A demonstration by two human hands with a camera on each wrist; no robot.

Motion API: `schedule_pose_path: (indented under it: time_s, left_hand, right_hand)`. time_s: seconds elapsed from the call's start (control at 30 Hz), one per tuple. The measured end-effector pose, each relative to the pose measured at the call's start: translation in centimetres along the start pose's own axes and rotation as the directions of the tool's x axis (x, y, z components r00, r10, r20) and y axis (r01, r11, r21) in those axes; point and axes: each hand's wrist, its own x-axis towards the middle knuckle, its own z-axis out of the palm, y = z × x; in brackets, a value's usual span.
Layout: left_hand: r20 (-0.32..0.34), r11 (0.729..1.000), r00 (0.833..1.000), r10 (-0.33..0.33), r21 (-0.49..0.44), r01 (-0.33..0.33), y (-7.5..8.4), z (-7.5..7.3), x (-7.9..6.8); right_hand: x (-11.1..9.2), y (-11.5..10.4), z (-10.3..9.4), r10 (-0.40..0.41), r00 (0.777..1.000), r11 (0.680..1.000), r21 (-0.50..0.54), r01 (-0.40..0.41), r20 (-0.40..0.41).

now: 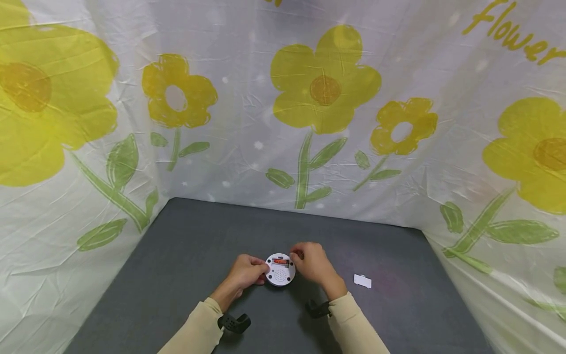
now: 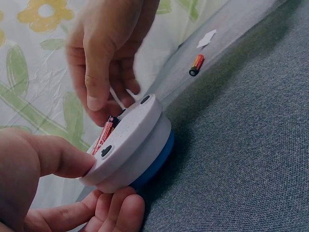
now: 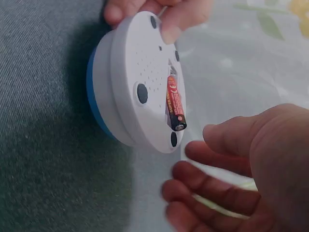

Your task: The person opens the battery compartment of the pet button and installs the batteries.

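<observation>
A round white device (image 1: 279,279) with a blue lower part stands over the dark cloth, its side with speaker holes and black feet facing up. My left hand (image 1: 247,270) grips its left edge, thumb on top and fingers beneath. In the open compartment lies a red and black AA-type battery (image 3: 175,99), one end tipped up out of the slot in the right wrist view. Beside the compartment, my right hand (image 1: 314,264) hovers with loosely bent fingers and holds nothing. Another battery (image 2: 197,65) lies on the cloth in the left wrist view.
A small white battery cover (image 1: 362,281) lies to the right of my right hand on the dark grey table (image 1: 212,226). Behind and at both sides hangs a white curtain (image 1: 239,98) printed with yellow flowers. Both wrists wear black bands.
</observation>
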Motion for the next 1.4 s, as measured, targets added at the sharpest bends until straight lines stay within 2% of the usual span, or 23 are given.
schedule_pose_path:
  time_s: [0.07, 0.2, 0.37, 0.5, 0.8, 1.1, 1.4]
  left_hand:
    - [0.001, 1.0, 1.0, 0.001, -0.003, -0.001, 0.0, 0.0, 0.0]
    - [0.001, 1.0, 1.0, 0.002, -0.007, -0.002, 0.0, 0.0, 0.0]
    - [-0.008, 1.0, 1.0, -0.004, 0.005, 0.004, 0.0, 0.1, 0.0]
    - [-0.012, 1.0, 1.0, -0.007, 0.015, 0.007, -0.1, 0.1, 0.0]
    - [-0.01, 1.0, 1.0, -0.012, 0.015, 0.012, 0.2, 0.1, 0.0]
    - [-0.012, 1.0, 1.0, -0.011, 0.013, 0.011, 0.1, 0.1, 0.1]
    - [-0.004, 1.0, 1.0, -0.012, 0.0, 0.012, 0.1, 0.1, 0.0]
  right_hand:
    - [-0.1, 0.2, -0.1, 0.074, 0.996, 0.996, 0.048, -0.076, 0.05]
    - [-0.2, 0.5, 0.2, 0.19, 0.975, 0.969, 0.136, -0.206, 0.118]
    - [-0.3, 0.6, 0.9, 0.24, 0.963, 0.931, 0.252, -0.263, 0.121]
    - [-0.4, 0.8, 1.4, 0.269, 0.958, 0.913, 0.29, -0.287, 0.099]
    - [-0.5, 0.3, 1.6, 0.289, 0.956, 0.921, 0.258, -0.292, 0.05]
    - [-0.4, 0.1, 1.4, 0.257, 0.966, 0.94, 0.225, -0.257, 0.032]
    - [-0.8, 1.0, 0.0, 0.234, 0.972, 0.962, 0.145, -0.231, -0.003]
